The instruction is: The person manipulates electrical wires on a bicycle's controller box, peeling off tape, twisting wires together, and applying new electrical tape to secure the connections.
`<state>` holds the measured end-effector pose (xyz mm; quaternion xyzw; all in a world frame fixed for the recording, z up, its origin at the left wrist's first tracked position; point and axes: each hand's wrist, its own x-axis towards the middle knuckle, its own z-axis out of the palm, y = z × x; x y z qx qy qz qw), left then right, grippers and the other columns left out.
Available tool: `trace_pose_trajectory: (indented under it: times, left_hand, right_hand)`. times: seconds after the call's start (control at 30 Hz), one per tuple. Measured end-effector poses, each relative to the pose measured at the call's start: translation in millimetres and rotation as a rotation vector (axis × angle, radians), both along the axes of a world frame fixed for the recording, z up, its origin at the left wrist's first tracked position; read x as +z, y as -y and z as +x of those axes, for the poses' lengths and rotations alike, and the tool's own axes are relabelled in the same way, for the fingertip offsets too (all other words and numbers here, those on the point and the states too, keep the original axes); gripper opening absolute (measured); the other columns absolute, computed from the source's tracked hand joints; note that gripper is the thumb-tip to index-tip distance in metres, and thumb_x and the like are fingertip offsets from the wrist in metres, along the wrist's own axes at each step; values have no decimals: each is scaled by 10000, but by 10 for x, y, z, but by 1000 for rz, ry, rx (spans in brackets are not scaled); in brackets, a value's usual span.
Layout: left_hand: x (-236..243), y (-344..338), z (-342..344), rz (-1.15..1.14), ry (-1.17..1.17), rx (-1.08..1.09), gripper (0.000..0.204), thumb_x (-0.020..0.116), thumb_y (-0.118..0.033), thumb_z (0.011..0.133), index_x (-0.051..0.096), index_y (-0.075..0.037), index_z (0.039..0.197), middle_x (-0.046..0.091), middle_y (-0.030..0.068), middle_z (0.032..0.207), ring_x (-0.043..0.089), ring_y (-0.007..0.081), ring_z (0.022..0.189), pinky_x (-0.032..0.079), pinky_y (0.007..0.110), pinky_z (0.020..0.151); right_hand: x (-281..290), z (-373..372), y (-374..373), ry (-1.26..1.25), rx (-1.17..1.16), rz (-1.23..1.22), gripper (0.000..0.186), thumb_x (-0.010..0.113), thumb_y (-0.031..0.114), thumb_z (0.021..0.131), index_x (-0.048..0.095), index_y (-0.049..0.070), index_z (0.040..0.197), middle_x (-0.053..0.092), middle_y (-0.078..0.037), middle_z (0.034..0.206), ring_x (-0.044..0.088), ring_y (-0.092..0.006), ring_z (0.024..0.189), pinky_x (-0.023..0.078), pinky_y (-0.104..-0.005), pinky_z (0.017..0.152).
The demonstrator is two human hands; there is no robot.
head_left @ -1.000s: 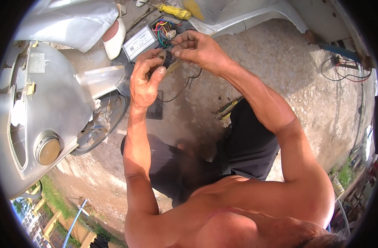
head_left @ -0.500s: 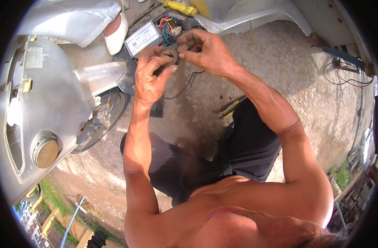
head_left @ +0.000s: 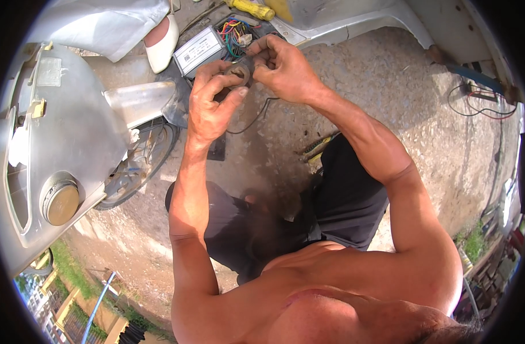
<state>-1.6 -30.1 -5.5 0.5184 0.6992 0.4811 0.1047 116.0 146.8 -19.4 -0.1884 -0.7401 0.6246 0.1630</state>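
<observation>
My left hand [head_left: 211, 103] is closed around a dark grey ring, which looks like a roll of tape [head_left: 239, 72], with the fingers through and over it. Just to its right, my right hand [head_left: 285, 69] is closed in a pinch close to the roll's edge. What sits between those fingertips is too small to make out. Beyond both hands lies a silver box with a white label [head_left: 198, 53], and a bundle of coloured wires [head_left: 235, 35] with a pale connector spreads beside it. A thin black cable [head_left: 256, 117] trails below the hands.
A yellow-handled tool [head_left: 250, 8] lies at the top. On the left stands a large grey vehicle panel [head_left: 84, 126] with a round cap, a wheel [head_left: 153, 166] beside it. A person's white shoe [head_left: 162, 49] is near the box. Loose wires [head_left: 481, 103] lie at the right.
My right hand has shifted slightly left and its fingers have curled in more. The left hand stays nearly in place, still around the roll.
</observation>
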Motion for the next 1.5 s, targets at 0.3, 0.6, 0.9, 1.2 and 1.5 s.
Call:
trace_pose_trajectory:
  times: [0.3,0.6,0.9,1.2,1.5]
  left_hand:
    - [15,-9,21,-15,-1,14,215,817,-64,838,737,-1,1028,580,156,1248,656,234,1056,591,313,804]
    - [-81,-15,93,-26,-107,83,191,798,-75,852,730,-29,1024,557,183,1271,625,297,1117,565,376,886]
    - [-134,-26,96,56,-39,83,206,773,-166,899,724,-21,1036,591,195,1251,591,329,1165,502,423,977]
    - [-132,-25,53,63,-45,71,199,743,-157,935,698,-3,1053,599,186,1259,593,318,1160,497,417,987]
    - [-100,-50,139,-7,-143,112,182,764,-99,884,697,-11,1028,590,191,1267,577,339,1183,492,428,1001]
  right_hand:
    - [38,111,-12,-62,13,-40,368,735,95,847,649,-48,1175,751,-99,991,712,-142,890,584,-302,802]
    - [109,74,85,5,-65,96,305,738,127,848,680,-12,1113,762,-134,891,753,-219,824,584,-344,736]
    - [-74,-55,67,-118,-88,-117,309,718,103,841,635,-35,1105,705,-94,903,672,-151,812,543,-316,702]
    - [0,65,36,-132,-34,-162,387,733,104,837,633,-55,1175,737,-86,976,700,-138,887,575,-302,773]
    - [105,47,109,3,-63,187,377,731,142,805,643,-15,1136,730,-129,903,729,-248,823,579,-376,743]
